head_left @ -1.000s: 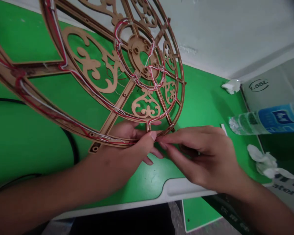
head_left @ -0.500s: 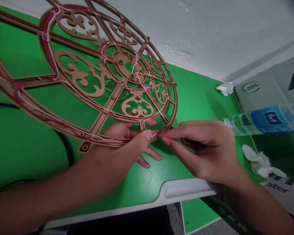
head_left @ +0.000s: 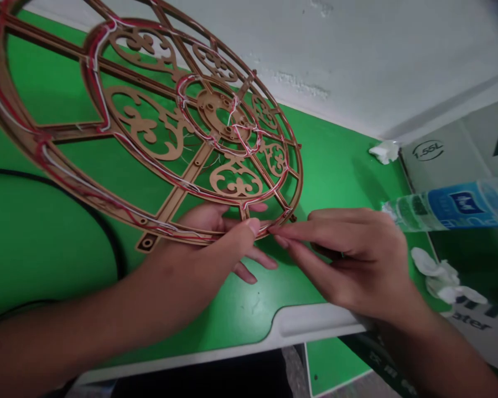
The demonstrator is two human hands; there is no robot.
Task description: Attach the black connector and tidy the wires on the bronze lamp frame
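A large round brown frame point(head_left: 190, 178) with spokes and scroll-shaped ornaments is held tilted above the green table. Red and white wires point(head_left: 103, 200) run along its ring channels and around its hub. My left hand point(head_left: 228, 237) grips the lower rim, thumb on top and fingers underneath, some of them spread. Just to its right, my right hand point(head_left: 348, 254) pinches thumb and forefinger together at the rim's channel. Whether a wire lies between those fingertips is too small to make out.
The green table point(head_left: 240, 326) has a pale raised front edge. On the right are a water bottle point(head_left: 460, 204) lying on its side, crumpled tissues point(head_left: 444, 279) and a printed carton point(head_left: 448, 138). A black cable point(head_left: 103, 226) curves at the left. A white wall point(head_left: 357, 50) stands behind.
The round frame has tipped slightly, its left part shifting right and down in view. Both hands keep their places on the rim, the right hand's knuckles a little farther right.
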